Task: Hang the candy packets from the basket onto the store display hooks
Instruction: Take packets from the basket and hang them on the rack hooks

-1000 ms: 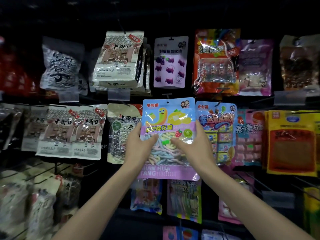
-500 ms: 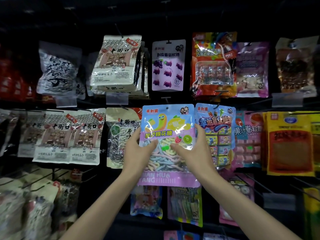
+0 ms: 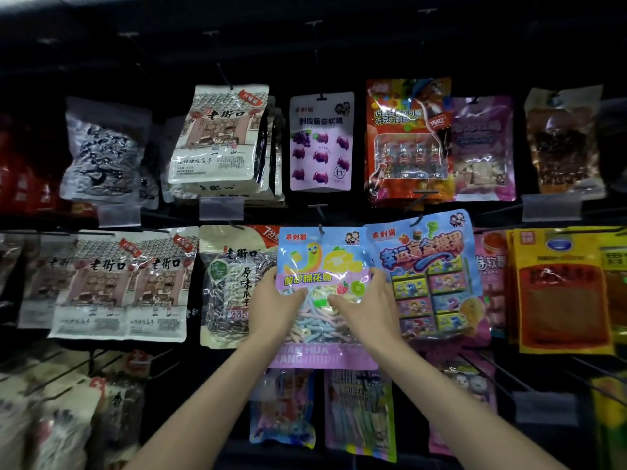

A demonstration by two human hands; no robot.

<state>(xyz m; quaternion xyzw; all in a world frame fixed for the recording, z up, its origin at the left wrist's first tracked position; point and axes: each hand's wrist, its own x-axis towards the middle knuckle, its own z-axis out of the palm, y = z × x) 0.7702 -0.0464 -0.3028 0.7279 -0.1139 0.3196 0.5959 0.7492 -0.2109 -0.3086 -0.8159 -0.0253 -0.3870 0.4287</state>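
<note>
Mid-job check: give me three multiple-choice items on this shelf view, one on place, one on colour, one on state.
1. What hangs just right of the pastel blue-and-lilac candy packet? A the blue packet printed with small boxes; B a grape packet; C a seed bag.
2. Its bottom band is: A green; B lilac; C orange.
3. What holds it? A one hand; B neither hand; C both hands.
Answers: 1 A, it borders that side; 2 B, the lettered strip under the window is lilac; 3 C, the left hand and right hand grip its two sides.
</note>
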